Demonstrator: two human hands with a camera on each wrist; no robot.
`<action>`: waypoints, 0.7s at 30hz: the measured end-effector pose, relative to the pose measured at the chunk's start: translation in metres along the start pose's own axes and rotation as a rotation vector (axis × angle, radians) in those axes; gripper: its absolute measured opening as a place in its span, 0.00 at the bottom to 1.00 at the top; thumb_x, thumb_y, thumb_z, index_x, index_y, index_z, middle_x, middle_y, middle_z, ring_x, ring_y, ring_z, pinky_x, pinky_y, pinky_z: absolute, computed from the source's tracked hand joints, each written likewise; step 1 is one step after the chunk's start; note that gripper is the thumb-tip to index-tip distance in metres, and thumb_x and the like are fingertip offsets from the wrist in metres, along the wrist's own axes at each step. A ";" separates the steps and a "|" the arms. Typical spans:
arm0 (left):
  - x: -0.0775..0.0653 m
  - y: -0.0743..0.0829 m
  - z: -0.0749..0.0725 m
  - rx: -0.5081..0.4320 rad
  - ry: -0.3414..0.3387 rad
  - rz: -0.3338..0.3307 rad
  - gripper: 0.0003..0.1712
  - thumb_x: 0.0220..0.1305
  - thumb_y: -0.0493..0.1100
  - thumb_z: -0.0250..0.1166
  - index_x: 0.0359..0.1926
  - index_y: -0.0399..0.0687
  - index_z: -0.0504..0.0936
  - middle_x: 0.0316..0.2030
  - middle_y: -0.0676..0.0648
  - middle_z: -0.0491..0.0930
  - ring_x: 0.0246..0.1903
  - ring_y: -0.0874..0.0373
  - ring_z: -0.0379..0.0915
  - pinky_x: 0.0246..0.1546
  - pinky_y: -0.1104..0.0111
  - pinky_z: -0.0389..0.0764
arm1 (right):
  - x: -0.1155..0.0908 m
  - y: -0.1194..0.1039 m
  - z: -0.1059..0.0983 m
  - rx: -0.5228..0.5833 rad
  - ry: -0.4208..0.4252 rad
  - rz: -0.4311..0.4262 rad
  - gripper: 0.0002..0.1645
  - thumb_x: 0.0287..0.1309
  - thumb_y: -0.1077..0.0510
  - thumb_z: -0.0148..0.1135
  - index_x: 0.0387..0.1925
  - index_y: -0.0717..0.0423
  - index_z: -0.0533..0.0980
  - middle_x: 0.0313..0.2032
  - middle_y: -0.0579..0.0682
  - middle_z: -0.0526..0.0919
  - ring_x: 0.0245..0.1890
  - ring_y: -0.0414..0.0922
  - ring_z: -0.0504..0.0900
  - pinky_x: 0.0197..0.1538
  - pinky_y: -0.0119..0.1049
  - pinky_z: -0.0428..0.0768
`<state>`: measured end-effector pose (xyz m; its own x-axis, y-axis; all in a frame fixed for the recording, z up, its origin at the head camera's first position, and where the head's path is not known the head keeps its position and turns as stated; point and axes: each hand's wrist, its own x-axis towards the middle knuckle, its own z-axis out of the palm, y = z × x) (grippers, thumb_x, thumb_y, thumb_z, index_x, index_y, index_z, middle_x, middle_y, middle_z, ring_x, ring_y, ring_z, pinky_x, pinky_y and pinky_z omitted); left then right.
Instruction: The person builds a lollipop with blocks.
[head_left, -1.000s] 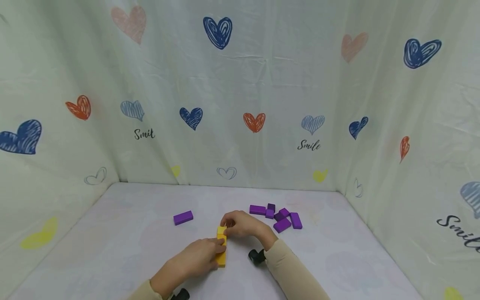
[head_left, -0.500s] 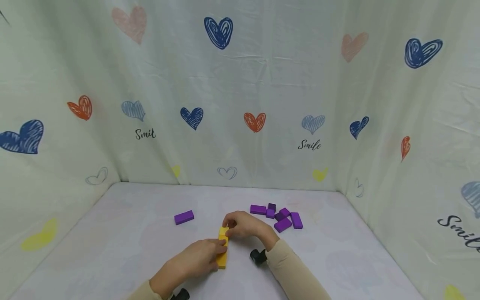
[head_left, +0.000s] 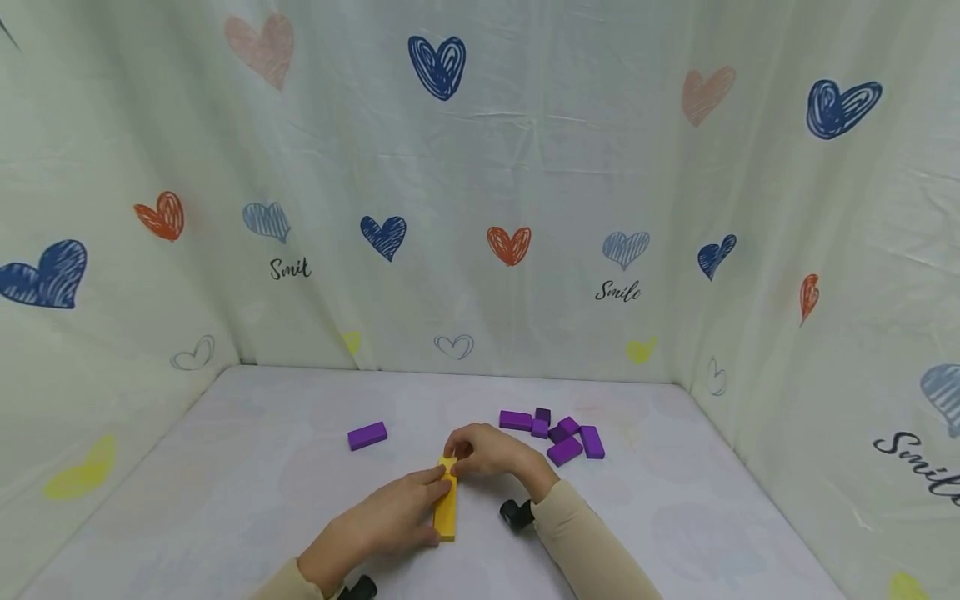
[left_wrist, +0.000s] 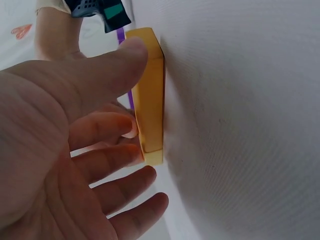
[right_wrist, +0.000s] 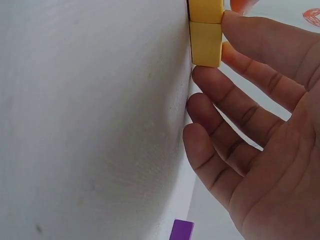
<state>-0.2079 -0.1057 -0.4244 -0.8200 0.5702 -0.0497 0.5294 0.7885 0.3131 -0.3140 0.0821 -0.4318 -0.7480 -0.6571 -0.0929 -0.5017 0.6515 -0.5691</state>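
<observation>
A long yellow block [head_left: 446, 518] lies on the white table pointing away from me, with a short yellow block [right_wrist: 206, 44] lined up against its far end. My left hand [head_left: 397, 515] holds the long block from the left side, its thumb at the near end and its forefingers over the top farther along. At the far end, my right hand [head_left: 487, 450] has the short block between thumb and fingers, with the fingertips close around its end in the right wrist view. The fingers of both hands partly cover the blocks in the head view.
One purple block [head_left: 367, 436] lies alone to the back left. Several purple blocks [head_left: 565, 450] of different sizes are grouped at the back right. Behind the white table [head_left: 225, 500] hangs a curtain [head_left: 480, 167] printed with hearts.
My left fingers have shifted slightly along the yellow row and uncovered more of the long block. The row's near end sits a little closer to me. My right hand stays at the far end.
</observation>
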 end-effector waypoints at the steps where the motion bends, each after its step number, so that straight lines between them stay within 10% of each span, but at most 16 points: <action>1: 0.000 -0.001 0.000 -0.008 0.002 0.000 0.39 0.53 0.54 0.72 0.63 0.42 0.73 0.65 0.40 0.66 0.62 0.45 0.65 0.60 0.52 0.70 | 0.000 0.000 0.000 -0.001 0.000 -0.001 0.08 0.55 0.58 0.68 0.37 0.42 0.80 0.29 0.38 0.78 0.32 0.37 0.75 0.38 0.27 0.77; 21: 0.000 -0.007 0.001 -0.050 -0.038 -0.001 0.38 0.53 0.60 0.70 0.63 0.51 0.73 0.66 0.47 0.66 0.61 0.47 0.67 0.57 0.50 0.72 | -0.004 -0.002 -0.002 0.017 -0.012 -0.002 0.09 0.54 0.58 0.69 0.37 0.44 0.80 0.29 0.39 0.78 0.30 0.37 0.74 0.36 0.27 0.77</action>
<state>-0.2112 -0.1111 -0.4274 -0.8112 0.5784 -0.0860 0.5159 0.7772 0.3604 -0.3109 0.0842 -0.4285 -0.7420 -0.6626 -0.1015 -0.4954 0.6440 -0.5829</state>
